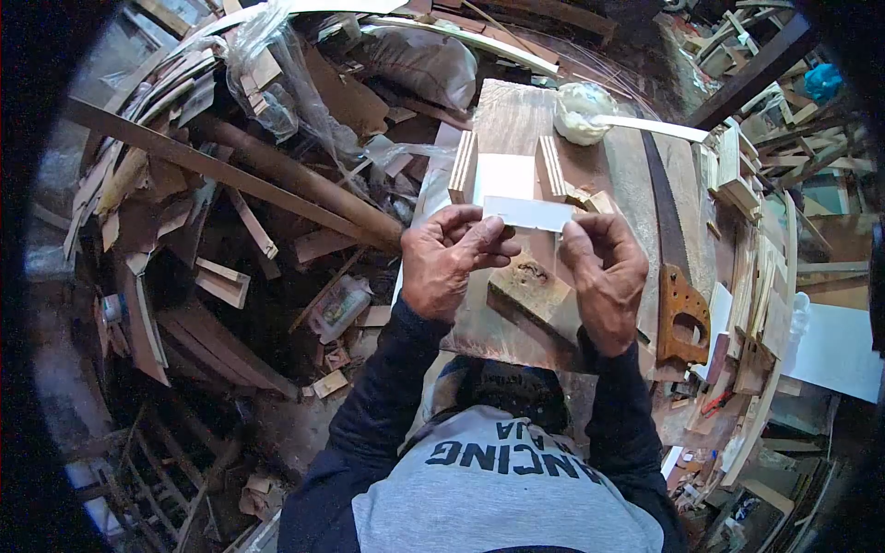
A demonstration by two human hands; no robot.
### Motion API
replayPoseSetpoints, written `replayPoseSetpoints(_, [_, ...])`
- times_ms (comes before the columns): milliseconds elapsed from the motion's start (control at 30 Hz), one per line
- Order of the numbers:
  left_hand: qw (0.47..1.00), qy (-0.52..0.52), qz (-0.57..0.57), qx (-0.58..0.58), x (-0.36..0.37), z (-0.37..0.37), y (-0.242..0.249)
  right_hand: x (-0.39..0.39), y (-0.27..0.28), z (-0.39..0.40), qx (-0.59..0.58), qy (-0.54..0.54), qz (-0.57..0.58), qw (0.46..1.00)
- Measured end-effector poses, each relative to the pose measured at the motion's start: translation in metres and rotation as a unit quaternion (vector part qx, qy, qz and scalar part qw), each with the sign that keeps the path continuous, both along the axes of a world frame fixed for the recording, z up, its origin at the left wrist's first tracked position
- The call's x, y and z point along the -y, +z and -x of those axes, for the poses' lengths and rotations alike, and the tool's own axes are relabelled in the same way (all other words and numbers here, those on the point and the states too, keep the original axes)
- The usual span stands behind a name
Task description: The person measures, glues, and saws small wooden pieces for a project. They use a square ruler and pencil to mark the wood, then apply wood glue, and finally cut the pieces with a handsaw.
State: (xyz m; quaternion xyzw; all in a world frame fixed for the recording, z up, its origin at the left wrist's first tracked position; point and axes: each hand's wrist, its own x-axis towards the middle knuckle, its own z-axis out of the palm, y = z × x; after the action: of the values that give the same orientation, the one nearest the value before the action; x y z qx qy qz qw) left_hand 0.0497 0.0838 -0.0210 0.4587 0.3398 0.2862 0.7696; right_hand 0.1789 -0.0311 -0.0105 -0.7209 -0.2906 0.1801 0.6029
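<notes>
The left hand [442,263] and right hand [608,276] each clamp thumb and fingers on opposite ends of a small white strip [527,213]; light, even pinching should keep it level, above the wooden block [530,284] between the hands.

**White and Grey Against Dark Brown**

Between the left hand [449,263] and right hand [608,272], the strip [528,213] is whitish. Beyond them, plywood pieces [551,169] show light-and-dark striped edges. Right of the right hand, the saw handle [683,323] is orange-brown. Below both, black letters [502,458] mark a grey shirt [498,511]; the shadowed sleeves [383,382] look navy.
</notes>
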Motion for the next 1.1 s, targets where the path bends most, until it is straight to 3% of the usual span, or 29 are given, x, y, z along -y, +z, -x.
replayPoseSetpoints(100, [0.998,-0.046,-0.048,-0.007,-0.011,-0.001,0.014,-0.008,0.013,-0.008,-0.056,0.01,-0.059,0.997])
replayPoseSetpoints(133, [0.981,-0.045,-0.18,-0.053,-0.02,-0.001,0.016,-0.01,0.021,-0.012,-0.037,0.01,-0.042,0.998])
replayPoseSetpoints(200, [0.891,-0.039,-0.431,-0.141,-0.04,-0.004,0.022,-0.015,0.033,-0.019,-0.001,0.008,-0.007,1.0])
replayPoseSetpoints(233, [0.881,-0.055,-0.453,-0.123,-0.051,-0.007,0.027,-0.019,0.028,-0.026,0.052,0.009,-0.024,0.998])
replayPoseSetpoints(400, [0.787,-0.239,-0.554,-0.128,-0.091,-0.031,0.075,-0.042,0.022,-0.039,0.063,0.009,-0.089,0.994])
replayPoseSetpoints(433, [0.733,-0.247,-0.62,-0.134,-0.098,-0.038,0.078,-0.045,0.024,-0.039,0.066,0.007,-0.093,0.993])
replayPoseSetpoints(533, [0.674,-0.29,-0.652,-0.191,-0.109,-0.056,0.088,-0.052,0.024,-0.039,0.071,0.009,-0.109,0.991])
replayPoseSetpoints(633, [0.651,-0.297,-0.672,-0.189,-0.117,-0.065,0.089,-0.056,0.02,-0.043,0.046,0.025,-0.126,0.991])
replayPoseSetpoints(733, [0.631,-0.297,-0.689,-0.196,-0.131,-0.076,0.079,-0.051,0.016,-0.048,0.189,-0.022,-0.077,0.979])
replayPoseSetpoints(800, [0.603,-0.31,-0.707,-0.202,-0.143,-0.084,0.068,-0.033,0.02,-0.042,0.172,-0.016,-0.035,0.984])
replayPoseSetpoints(867, [0.605,-0.307,-0.705,-0.207,-0.149,-0.089,0.058,-0.014,0.018,-0.046,0.197,-0.009,0.013,0.98])
replayPoseSetpoints(1100, [0.635,-0.293,-0.68,-0.223,-0.152,-0.091,0.047,0.023,0.014,-0.042,0.165,-0.035,0.015,0.985])
